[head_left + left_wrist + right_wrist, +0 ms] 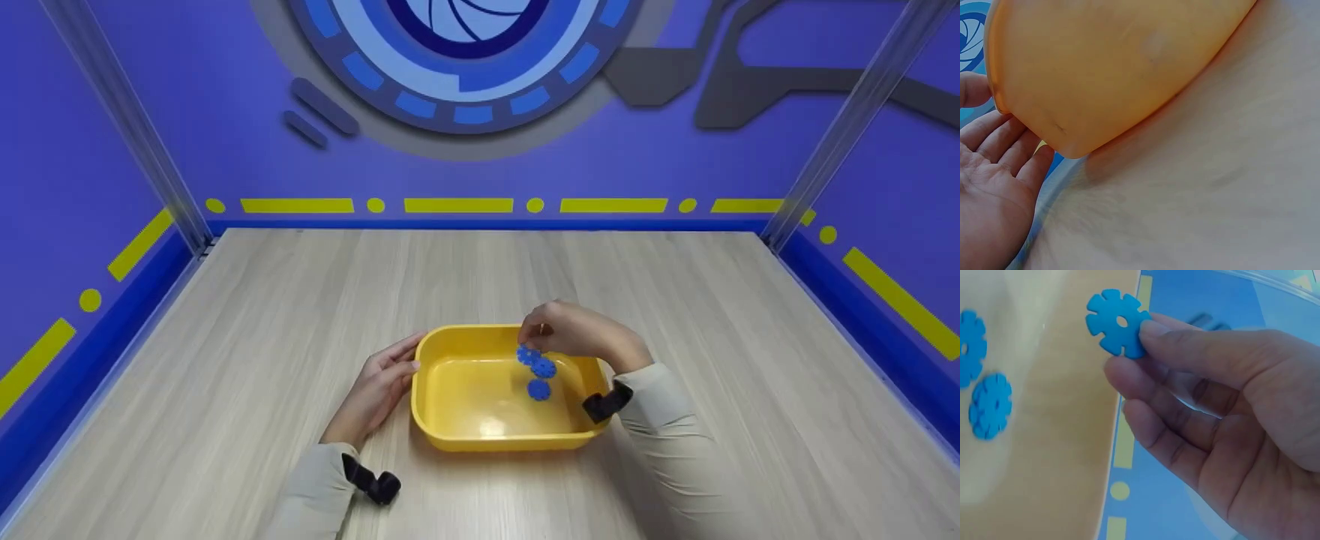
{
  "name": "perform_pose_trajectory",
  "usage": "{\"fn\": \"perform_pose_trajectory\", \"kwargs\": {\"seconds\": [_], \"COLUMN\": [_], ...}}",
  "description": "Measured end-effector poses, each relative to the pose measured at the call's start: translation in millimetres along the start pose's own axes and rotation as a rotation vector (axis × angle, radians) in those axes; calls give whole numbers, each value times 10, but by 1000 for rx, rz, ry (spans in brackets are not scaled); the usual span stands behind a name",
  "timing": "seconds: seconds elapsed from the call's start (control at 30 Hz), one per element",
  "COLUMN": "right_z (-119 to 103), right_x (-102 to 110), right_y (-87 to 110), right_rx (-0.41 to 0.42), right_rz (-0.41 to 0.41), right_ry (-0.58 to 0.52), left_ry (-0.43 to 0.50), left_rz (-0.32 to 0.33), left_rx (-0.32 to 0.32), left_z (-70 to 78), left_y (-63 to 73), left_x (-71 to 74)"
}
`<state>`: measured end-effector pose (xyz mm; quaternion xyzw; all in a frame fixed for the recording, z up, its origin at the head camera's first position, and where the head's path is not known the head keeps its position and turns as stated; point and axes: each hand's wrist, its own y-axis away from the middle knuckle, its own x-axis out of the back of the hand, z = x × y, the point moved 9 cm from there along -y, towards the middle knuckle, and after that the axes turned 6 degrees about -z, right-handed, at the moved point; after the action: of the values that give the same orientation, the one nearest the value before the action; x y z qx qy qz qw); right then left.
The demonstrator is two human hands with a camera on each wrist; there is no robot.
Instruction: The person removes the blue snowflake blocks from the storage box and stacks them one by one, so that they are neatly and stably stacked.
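Observation:
A yellow plastic basin (480, 444) stands on the table in front of me. My left hand (379, 390) holds its left side, thumb at the rim and fingers against the outer wall (1100, 67). Over the back right of the basin, my right hand (574, 330) pinches a blue notched disc (1107, 322) with a small centre hole between thumb and fingers. More blue notched discs (538, 389) show inside the basin below it; the right wrist view has a small overlapping group (991, 405) and a single disc (976, 349).
The wood-grain table (315, 285) extends around the basin. Blue-purple printed panels (480, 176) with yellow dashes enclose its back and sides, and metal posts (135, 112) rise at the back corners. A black wrist camera (375, 482) sits on each sleeve.

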<state>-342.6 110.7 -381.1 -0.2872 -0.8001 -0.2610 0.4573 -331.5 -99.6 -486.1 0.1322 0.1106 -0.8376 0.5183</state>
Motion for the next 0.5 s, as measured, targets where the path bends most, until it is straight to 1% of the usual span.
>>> {"fn": "perform_pose_trajectory", "kwargs": {"seconds": [0.1,0.17,0.3,0.5], "right_z": [73,135,234,349], "right_x": [61,93,150,222], "right_y": [92,150,268,445], "right_rx": [-8,-34,-57,-56], "right_rz": [34,57,117,219], "right_ry": [-11,-28,-30,-20], "left_ry": [-3,-2,-3,-1], "left_rz": [2,4,8,13], "left_rx": [-1,-7,-12,-6], "left_z": [0,3,3,-4], "left_y": [1,0,0,-3], "left_x": [2,4,6,14]}}
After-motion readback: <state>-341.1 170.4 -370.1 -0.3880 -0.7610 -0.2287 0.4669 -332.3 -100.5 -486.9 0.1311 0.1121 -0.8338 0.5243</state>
